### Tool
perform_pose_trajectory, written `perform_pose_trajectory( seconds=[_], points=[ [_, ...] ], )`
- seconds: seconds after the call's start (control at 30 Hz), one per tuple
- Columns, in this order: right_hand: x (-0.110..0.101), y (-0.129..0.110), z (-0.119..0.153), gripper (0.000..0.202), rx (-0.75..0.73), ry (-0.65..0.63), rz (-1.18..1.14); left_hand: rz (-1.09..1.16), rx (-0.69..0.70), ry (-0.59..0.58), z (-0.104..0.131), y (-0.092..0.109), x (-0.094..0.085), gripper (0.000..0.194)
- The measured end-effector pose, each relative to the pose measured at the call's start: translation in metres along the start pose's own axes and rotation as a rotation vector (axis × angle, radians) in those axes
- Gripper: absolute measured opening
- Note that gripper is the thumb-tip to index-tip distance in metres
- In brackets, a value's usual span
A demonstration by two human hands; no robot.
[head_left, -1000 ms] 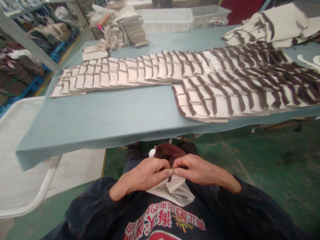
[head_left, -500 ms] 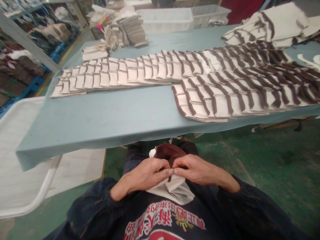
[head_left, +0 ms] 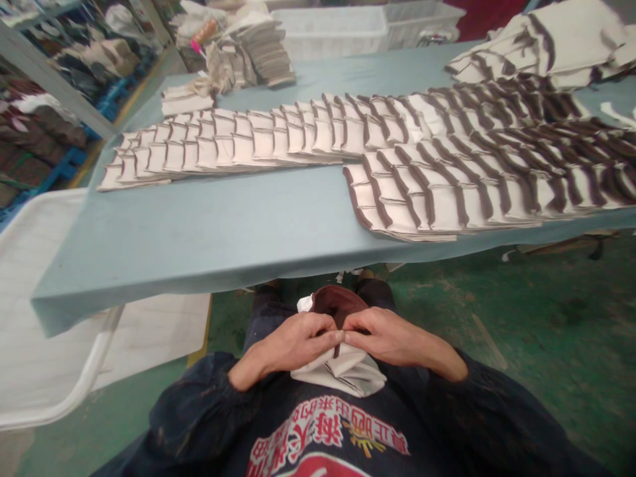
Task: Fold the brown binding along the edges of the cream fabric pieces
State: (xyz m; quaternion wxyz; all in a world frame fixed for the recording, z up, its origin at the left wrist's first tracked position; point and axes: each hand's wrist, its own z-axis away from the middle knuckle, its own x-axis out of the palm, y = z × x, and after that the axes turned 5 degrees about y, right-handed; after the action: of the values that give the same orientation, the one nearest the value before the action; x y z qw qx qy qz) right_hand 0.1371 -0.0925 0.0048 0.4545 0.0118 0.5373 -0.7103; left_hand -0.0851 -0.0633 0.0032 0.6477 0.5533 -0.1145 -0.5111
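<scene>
Right under us, at six o'clock, we have both hands together in the lap. Our left hand and our right hand meet fingertip to fingertip, each pinched narrow on the same cream fabric piece with a dark brown bound edge. Its brown rim stands up just beyond our knuckles, and the pale body folds down against our dark printed sweatshirt.

How far along are we? By our reckoning, well on but not finished. This one piece is in our fingers, not yet laid out, while the work beyond looks largely done.

Moving out to twelve o'clock, the long pale blue table has a bare stretch of top nearest us. At one to two o'clock lies the near overlapping row of cream-and-brown pieces, its end piece just by the table edge. Behind it, from ten to twelve o'clock, runs the paler far row.

Farther off at eleven o'clock sits a loose stack of pieces, and a heap at two o'clock. White plastic crates stand at the far edge.

Obstacles? The table's near edge overhangs our knees, and a white tray sits low at nine o'clock. The green floor lies open at three.
</scene>
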Motion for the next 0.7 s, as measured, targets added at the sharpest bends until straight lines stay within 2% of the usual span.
perform_pose_trajectory(
  seconds=[0.23,0.7],
  points=[
    [0.0041,0.0038,-0.0051,0.033,0.039,-0.008,0.014,0.019,-0.015,-0.002,-0.0033,-0.0086,0.0025,0.045],
    [0.006,0.0088,-0.009,0.033,0.028,-0.02,-0.002,0.02,-0.037,-0.013,-0.0046,-0.0107,0.0025,0.049]
  ],
)
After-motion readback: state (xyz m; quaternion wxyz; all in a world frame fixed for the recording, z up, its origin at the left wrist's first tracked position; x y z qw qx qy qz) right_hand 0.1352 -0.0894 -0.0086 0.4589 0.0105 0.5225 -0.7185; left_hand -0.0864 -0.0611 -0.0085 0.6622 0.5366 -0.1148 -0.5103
